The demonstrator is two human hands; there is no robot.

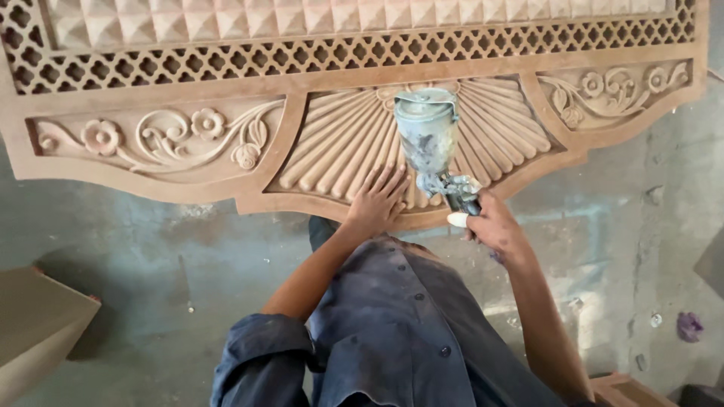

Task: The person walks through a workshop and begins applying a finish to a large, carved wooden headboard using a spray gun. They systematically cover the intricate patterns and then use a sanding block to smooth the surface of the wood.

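Fingers of the left hand (379, 197) lie spread and flat on the fluted fan at the lower edge of the carved wooden panel (151, 90). Just beside it, the right hand (492, 224) is wrapped tight round the grip of a spray gun (434, 147), its grimy cup upright over the fan carving. Grey concrete floor (151, 256) lies below.

A person's left hand (379, 197) lies flat, fingers (392, 179) spread, on the fluted fan at the lower edge of a carved wooden panel (188, 83). The right hand (490, 224) grips a paint-crusted spray gun (434, 143), its cup upright over the fan. Grey concrete floor (151, 249) lies below; a purple scrap (688, 326) sits at right.
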